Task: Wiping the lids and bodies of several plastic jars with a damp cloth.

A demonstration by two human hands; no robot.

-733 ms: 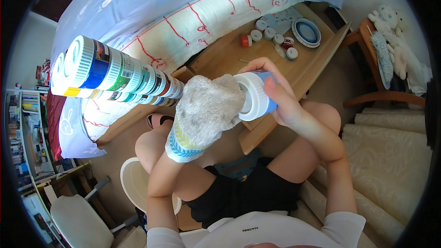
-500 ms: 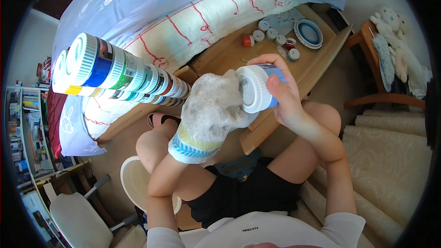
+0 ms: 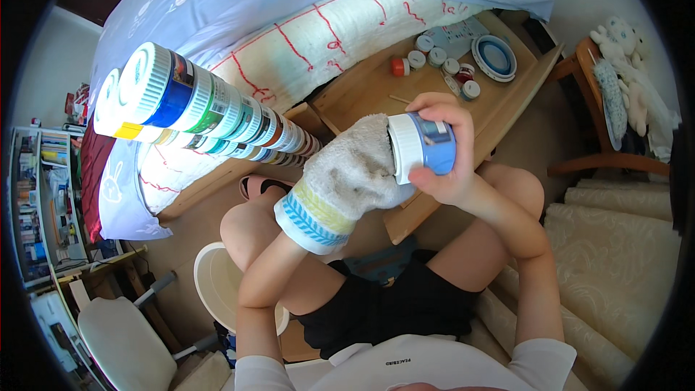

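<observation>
My right hand (image 3: 447, 152) is wrapped round a jar (image 3: 434, 146) with a blue body and a white ribbed lid, tilted so that the lid turns toward my left. An inside-out-looking, fuzzy grey sock (image 3: 347, 166) with a white, yellow and blue cuff covers my left hand (image 3: 362, 156) like a mitten. The covered hand presses against the top of the jar's lid. Inside the sock its fingers are hidden. To the left rise tall stacks of white-lidded jars (image 3: 210, 101) with coloured labels, close to the covered hand.
Several small jars (image 3: 450, 66) and a round blue-and-white lid or dish (image 3: 495, 56) lie in an open wooden drawer (image 3: 355, 105) under the bed (image 3: 217, 0). A white bucket (image 3: 215, 282) stands by my left leg. A wooden chair (image 3: 590, 112) with plush toys is at the right.
My right hand has turned the jar so that its blue side shows more and the lid's top less. The sock-covered hand has shifted slightly right along with it, still against the lid.
</observation>
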